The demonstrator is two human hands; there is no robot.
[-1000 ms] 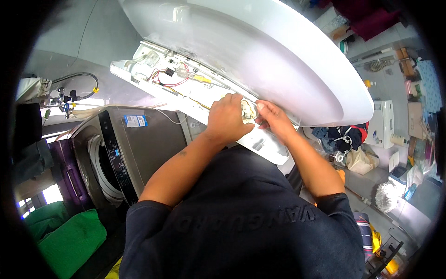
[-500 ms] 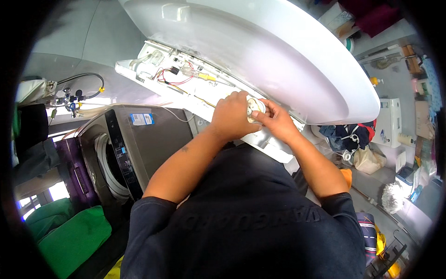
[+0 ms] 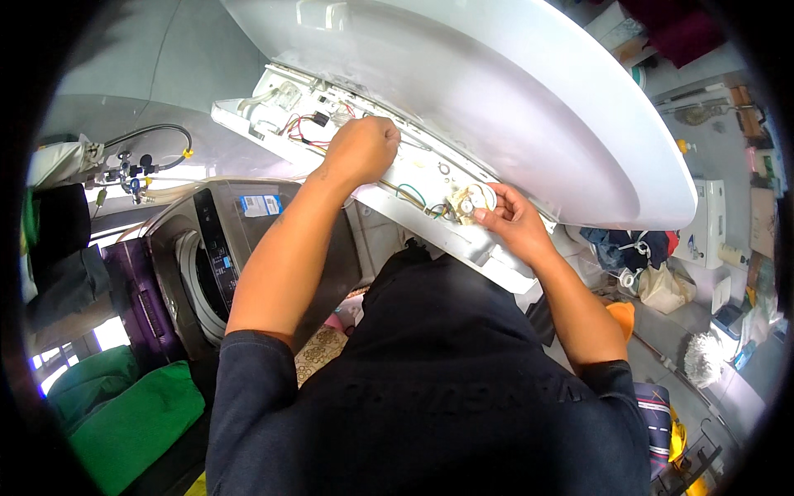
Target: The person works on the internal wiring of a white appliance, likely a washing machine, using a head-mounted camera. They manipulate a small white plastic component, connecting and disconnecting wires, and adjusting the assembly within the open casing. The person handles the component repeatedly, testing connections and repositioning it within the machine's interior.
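An open white housing [image 3: 493,256] with wiring lies beneath a large curved white lid [image 3: 496,99]. My left hand [image 3: 357,150] is closed over the housing's upper middle, among the wires; what its curled fingers hold is hidden. At the housing's right part, my right hand [image 3: 517,221] pinches a small round white mechanism [image 3: 470,200] with thumb and fingers. Green and yellow wires run beside that part.
A grey washing machine [image 3: 194,269] and purple object [image 3: 145,306] stand at left, below wall taps and hoses [image 3: 134,175]. Green cloth [image 3: 128,417] lies lower left. Clothes [image 3: 616,252], a white box [image 3: 703,223] and a fluffy white duster [image 3: 703,360] are at right.
My left hand has moved up and left from the round part to the wiring, uncovering the housing's middle. My right hand stays on the round part, shifted slightly right and down.
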